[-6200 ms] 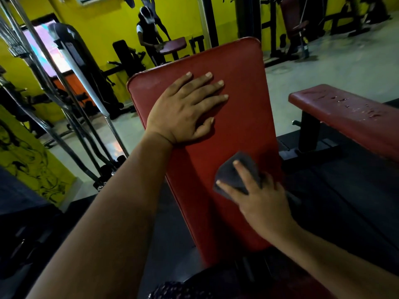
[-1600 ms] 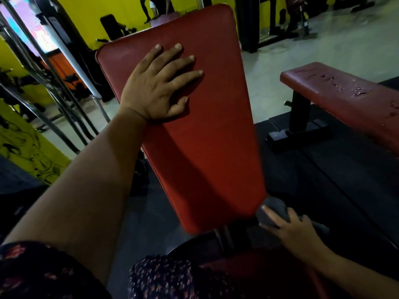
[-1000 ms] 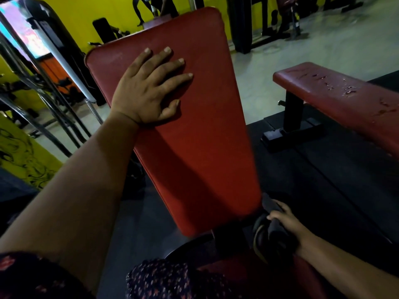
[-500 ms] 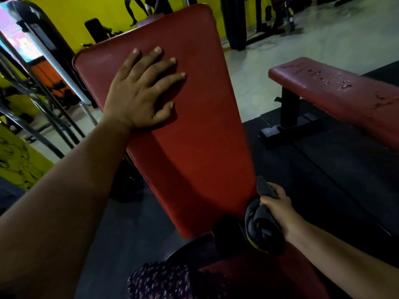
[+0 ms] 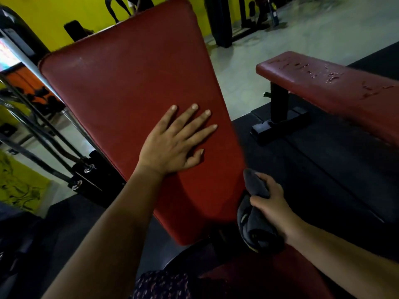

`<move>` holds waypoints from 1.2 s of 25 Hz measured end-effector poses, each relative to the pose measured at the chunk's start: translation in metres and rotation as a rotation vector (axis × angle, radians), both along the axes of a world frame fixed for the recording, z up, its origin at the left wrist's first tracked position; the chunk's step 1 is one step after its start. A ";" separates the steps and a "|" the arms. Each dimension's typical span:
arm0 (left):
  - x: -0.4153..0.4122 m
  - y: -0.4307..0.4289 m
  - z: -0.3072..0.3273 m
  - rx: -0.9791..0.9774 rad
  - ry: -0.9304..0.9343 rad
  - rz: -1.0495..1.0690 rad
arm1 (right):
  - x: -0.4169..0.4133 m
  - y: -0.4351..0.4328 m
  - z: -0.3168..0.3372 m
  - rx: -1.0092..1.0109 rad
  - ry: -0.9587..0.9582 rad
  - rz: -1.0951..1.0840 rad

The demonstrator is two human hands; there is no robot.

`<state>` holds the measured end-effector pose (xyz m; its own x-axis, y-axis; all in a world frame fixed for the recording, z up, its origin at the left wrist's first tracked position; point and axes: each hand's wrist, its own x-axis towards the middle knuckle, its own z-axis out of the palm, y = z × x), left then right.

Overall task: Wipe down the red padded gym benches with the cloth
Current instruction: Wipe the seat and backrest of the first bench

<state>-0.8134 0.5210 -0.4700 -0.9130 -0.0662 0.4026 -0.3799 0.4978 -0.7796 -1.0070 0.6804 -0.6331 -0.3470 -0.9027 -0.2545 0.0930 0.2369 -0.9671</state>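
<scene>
Nearby, a droplet-speckled red bench (image 5: 336, 91) stands on black matting (image 5: 323, 169).

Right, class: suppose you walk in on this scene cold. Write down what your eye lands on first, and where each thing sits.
The big red padded backrest fills the middle of the view, tilted up, with the left hand flat on its lower half. At its lower right edge the right hand grips a bunched dark cloth. To the right stands a flat red bench with wet-looking spots on top.
</scene>
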 end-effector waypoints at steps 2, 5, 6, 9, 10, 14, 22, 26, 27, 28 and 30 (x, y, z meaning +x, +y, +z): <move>0.000 0.001 -0.001 0.001 0.028 -0.007 | 0.004 0.007 -0.010 0.001 0.149 -0.001; -0.001 0.003 -0.001 0.020 0.047 -0.022 | 0.006 0.001 -0.002 0.103 0.133 -0.034; -0.001 0.003 -0.001 0.024 0.049 -0.024 | 0.003 -0.007 0.009 0.130 0.067 -0.038; -0.001 0.003 -0.001 0.030 0.051 -0.031 | -0.016 -0.031 0.052 0.018 -0.001 0.017; -0.001 0.003 -0.001 0.026 0.051 -0.032 | -0.023 -0.036 0.067 -0.076 0.056 0.050; -0.001 0.003 -0.002 0.024 0.062 -0.026 | -0.034 -0.040 0.085 -0.170 0.206 0.140; -0.002 0.003 -0.003 0.024 0.076 -0.047 | -0.045 -0.063 0.076 0.128 0.213 0.267; -0.002 0.002 -0.003 0.036 0.090 -0.061 | -0.050 -0.089 0.128 -0.245 0.202 0.195; -0.002 0.002 -0.003 0.038 0.095 -0.065 | -0.049 -0.090 0.134 -0.305 0.213 0.189; -0.002 0.002 -0.004 0.038 0.098 -0.069 | -0.048 -0.089 0.134 -0.337 0.228 0.185; -0.003 0.002 -0.004 0.040 0.104 -0.071 | -0.043 -0.082 0.116 -0.315 0.246 0.170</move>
<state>-0.8159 0.5227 -0.4735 -0.8696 -0.0212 0.4933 -0.4202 0.5564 -0.7169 -1.0502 0.5979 -0.5170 -0.2023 -0.9726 0.1143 -0.1637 -0.0815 -0.9831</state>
